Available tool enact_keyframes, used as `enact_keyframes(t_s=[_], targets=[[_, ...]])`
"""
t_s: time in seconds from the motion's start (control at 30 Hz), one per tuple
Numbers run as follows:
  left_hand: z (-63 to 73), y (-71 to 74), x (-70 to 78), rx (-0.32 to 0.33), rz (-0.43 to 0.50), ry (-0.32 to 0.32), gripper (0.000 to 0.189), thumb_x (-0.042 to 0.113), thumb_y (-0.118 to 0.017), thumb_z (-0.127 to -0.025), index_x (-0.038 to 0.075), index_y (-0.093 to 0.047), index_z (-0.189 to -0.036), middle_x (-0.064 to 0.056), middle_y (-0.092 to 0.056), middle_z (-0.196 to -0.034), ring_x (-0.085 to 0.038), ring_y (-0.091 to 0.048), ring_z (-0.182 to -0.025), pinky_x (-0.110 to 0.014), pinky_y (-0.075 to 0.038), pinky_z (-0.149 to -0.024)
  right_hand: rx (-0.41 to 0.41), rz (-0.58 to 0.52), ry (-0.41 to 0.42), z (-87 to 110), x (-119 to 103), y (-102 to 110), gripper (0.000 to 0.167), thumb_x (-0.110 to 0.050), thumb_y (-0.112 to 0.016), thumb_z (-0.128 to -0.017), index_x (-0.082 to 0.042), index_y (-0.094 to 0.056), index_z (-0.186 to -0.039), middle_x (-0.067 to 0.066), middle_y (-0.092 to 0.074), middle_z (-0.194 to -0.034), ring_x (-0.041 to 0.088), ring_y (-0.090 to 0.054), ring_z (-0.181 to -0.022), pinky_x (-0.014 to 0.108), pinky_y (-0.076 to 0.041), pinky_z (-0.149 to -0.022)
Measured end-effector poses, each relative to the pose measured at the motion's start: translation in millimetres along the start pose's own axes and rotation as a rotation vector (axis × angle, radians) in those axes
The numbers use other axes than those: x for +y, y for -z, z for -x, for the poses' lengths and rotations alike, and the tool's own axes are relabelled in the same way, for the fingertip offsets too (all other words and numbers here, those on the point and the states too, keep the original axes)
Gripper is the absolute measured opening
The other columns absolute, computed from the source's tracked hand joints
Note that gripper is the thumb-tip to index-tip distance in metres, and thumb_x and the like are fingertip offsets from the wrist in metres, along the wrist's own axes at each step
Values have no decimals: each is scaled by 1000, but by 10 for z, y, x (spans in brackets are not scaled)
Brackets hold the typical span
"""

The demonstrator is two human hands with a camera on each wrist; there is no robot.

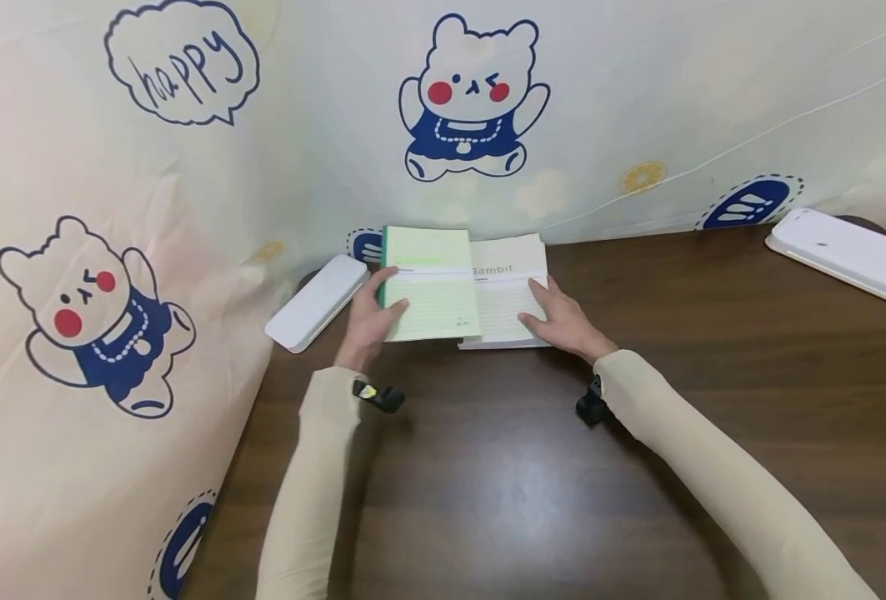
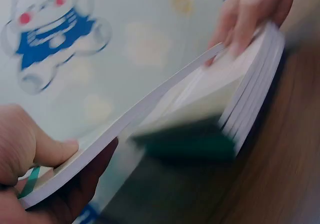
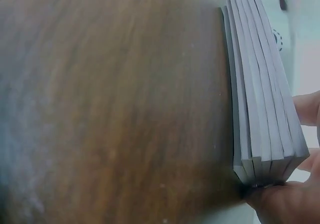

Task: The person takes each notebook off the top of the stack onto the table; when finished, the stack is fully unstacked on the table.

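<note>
My left hand (image 1: 372, 323) grips a pale green notebook (image 1: 435, 292) with a dark green spine by its left edge, thumb on the cover and fingers beneath. In the left wrist view that notebook slants up from my hand, its right side overlapping a stack of notebooks (image 2: 257, 91). "Gambit" is printed on the stack's pale top cover (image 1: 506, 300). Around the stack's right edge my right hand (image 1: 563, 321) holds on, thumb over the top cover. Several white page blocks (image 3: 265, 83) show one on another in the right wrist view.
On the dark wooden table (image 1: 503, 467), a white oblong case (image 1: 318, 302) lies left of my left hand. Another white oblong object (image 1: 851, 258) is at the far right. A cartoon-printed cloth (image 1: 322, 142) hangs along the back and left side.
</note>
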State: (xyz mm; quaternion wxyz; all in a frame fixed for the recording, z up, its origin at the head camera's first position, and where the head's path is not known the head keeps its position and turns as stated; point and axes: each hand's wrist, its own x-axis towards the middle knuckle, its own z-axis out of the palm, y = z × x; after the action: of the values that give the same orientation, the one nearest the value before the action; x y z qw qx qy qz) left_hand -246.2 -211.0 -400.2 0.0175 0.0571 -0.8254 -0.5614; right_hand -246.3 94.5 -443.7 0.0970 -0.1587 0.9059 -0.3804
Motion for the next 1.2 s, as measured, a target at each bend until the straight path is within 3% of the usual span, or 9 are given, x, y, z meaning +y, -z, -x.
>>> enact_keyframes(t_s=[0.07,0.17,0.33,0.53,0.7,0.9,1.2], targets=[[31,193,-80,1,-51,29,61,-3,-61,-88,15,-45,-144,-12,-34,-154,-28,-42,-130,-42,-36,-109,-9,-6,-3,2,-6,7,71,-27,-51,-98,0,-15,-153,20,-15,-161,37,-1,-150,56,-15,-118],[10,330,-216,-10,-106,35,61,-3,-60,-89,14,-44,-145,-10,-29,-157,-27,-35,-134,-44,-28,-113,-7,-3,-12,12,4,70,72,-27,-51,-98,0,-15,-154,21,-13,-161,37,0,-150,56,-14,-118],[-46,316,-445,-27,-112,14,61,-3,-61,-89,10,-44,-145,-15,-30,-157,-28,-30,-139,-45,-22,-117,18,-3,-26,33,43,69,72,-28,-51,-97,-1,-16,-154,25,-9,-160,41,-5,-149,58,-16,-117],[-66,265,-610,-46,-169,65,61,-3,-62,-89,12,-44,-145,-15,-34,-155,-27,-30,-142,-45,-19,-119,-5,-12,-7,44,59,-95,72,-31,-52,-97,-2,-18,-154,24,-11,-160,40,-7,-149,56,-18,-117],[-135,235,-622,-91,-341,36,62,3,-62,-89,10,-40,-147,-20,-34,-153,-35,-29,-143,-50,-21,-118,29,-23,16,32,32,-75,71,-29,-53,-96,-1,-20,-153,21,-16,-160,38,-5,-150,57,-18,-117],[-160,232,-591,-113,-567,-8,58,11,-65,-90,8,-45,-144,-30,-36,-142,-44,-32,-129,-55,-30,-109,16,-18,11,13,25,-22,72,-31,-53,-96,-3,-18,-154,19,-14,-161,36,-3,-150,56,-17,-118],[-125,240,-646,-138,-539,-14,53,13,-60,-93,8,-46,-144,-28,-22,-146,-42,-22,-132,-56,-27,-109,14,-23,-2,3,37,-25,72,-31,-53,-97,-3,-19,-154,17,-17,-161,34,-2,-151,56,-16,-118]])
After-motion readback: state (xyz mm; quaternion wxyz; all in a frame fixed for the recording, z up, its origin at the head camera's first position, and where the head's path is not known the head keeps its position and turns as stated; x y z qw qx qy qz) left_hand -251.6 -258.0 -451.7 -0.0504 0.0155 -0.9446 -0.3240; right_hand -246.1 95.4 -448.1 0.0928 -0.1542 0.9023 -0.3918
